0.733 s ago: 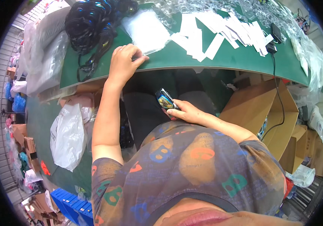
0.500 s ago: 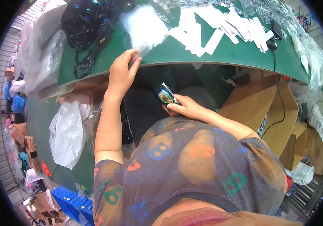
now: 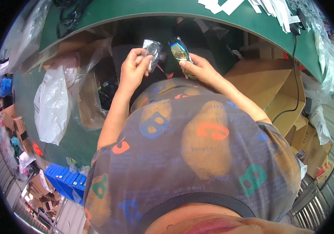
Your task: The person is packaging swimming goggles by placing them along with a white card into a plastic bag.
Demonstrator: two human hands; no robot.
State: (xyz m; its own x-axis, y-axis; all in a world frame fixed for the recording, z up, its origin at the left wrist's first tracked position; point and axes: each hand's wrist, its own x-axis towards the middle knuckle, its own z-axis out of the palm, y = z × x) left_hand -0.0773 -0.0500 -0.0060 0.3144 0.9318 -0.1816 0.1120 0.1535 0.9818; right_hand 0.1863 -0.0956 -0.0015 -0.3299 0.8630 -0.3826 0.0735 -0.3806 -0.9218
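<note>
My left hand (image 3: 134, 70) pinches a small clear plastic bag (image 3: 152, 48) between thumb and fingers, in front of my body. Beside it, a short gap to the right, my right hand (image 3: 201, 68) is closed on a pair of dark goggles (image 3: 178, 50). Their mirrored lens shines gold and blue, tipped upward; the lower part is hidden by my fingers. Bag and goggles are apart. Both hands are above my lap, on the near side of the green table (image 3: 136, 8).
White paper slips (image 3: 229, 6) and a black adapter (image 3: 299, 19) lie on the table at the far right; its cable hangs down. Open cardboard boxes (image 3: 260, 78) stand at right. At left are a white plastic bag (image 3: 52, 105) and blue bins (image 3: 63, 179).
My left hand has drawn back from the table's edge, bringing a small bag. The goggles in my right hand have been raised, lens turned more toward view. The whole view has tilted nearer my body.
</note>
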